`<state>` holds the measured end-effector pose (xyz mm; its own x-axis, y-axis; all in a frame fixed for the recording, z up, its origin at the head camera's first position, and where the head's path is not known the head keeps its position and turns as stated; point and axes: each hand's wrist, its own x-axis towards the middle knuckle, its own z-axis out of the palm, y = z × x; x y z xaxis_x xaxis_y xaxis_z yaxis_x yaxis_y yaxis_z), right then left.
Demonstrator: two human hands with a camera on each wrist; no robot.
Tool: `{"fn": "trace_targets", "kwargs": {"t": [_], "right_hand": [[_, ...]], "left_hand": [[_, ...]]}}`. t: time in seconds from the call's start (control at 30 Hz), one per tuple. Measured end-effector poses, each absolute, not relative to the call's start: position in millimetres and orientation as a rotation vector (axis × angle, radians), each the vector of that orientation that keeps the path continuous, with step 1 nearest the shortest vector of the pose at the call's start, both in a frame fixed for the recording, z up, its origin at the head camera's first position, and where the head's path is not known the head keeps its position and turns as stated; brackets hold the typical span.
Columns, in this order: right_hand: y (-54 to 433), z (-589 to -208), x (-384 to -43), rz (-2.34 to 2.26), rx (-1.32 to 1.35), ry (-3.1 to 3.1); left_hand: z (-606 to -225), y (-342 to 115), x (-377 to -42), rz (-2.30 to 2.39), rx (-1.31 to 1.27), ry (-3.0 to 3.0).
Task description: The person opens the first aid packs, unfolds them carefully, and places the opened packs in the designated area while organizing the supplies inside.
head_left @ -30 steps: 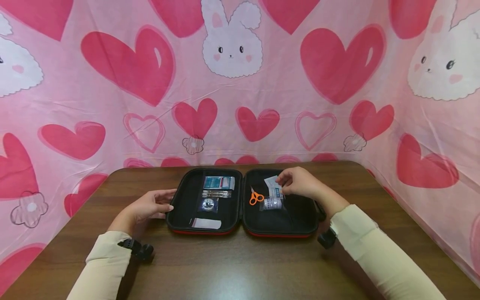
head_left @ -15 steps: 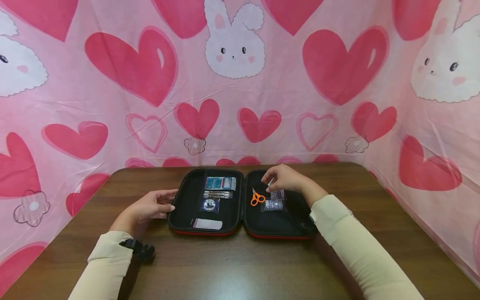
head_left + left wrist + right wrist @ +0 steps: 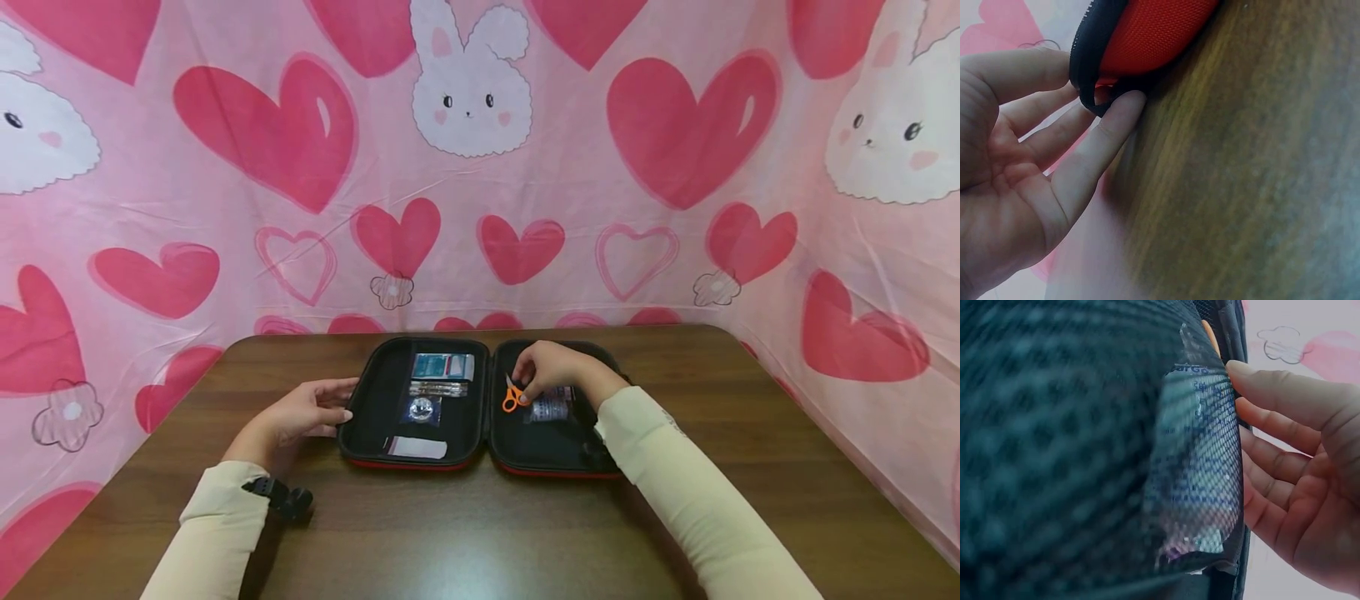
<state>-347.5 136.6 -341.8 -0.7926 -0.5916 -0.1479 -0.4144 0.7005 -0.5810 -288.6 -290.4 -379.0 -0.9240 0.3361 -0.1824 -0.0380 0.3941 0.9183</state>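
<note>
My left hand (image 3: 307, 410) holds the outer edge of an open black-and-red zip case (image 3: 367, 450) at its left side. In the left wrist view, thumb and fingers sit around the black zip rim (image 3: 1088, 69) under the red shell (image 3: 1154, 37). My right hand (image 3: 558, 371) reaches over the case's right half and pinches the orange-handled scissors (image 3: 510, 402), the thumb on one handle ring. Next to them lies a clear-wrapped roll (image 3: 547, 411). In the right wrist view, a printed packet (image 3: 1191, 444) shows through dark mesh (image 3: 1054, 437).
In the case's left half are a teal packet (image 3: 442, 366), a bundle of thin tubes (image 3: 438, 389), a clear bag with a round silvery thing (image 3: 422, 409) and a white strip (image 3: 417, 448). The case lies on a wooden table (image 3: 465, 533) before a printed pink cloth (image 3: 570, 175).
My right hand has moved left from a white packet to the scissors. That packet now shows lower and smaller, partly behind the hand. My left hand stays at the case's edge.
</note>
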Motion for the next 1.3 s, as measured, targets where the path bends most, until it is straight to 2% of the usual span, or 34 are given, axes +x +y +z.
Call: {"fn": "trace_targets", "kwargs": {"t": [0.27,0.63,1.3], "right_hand": [[138.2,-338.3,-343.5,-0.74,-0.891,2.523],[151.6,-339.1,-340.8,-0.766,-0.806,2.607],[194.8,-338.8,-325.1,-1.466,-0.623,2.434]], "left_hand": [[-377.5,-288.1,-288.5,1.538,0.257,2.318],[-377.7,-288.5,-289.6,1.534,0.266,2.315],[-378.1,-288.3,-288.6,1.536,0.242,2.329]]}}
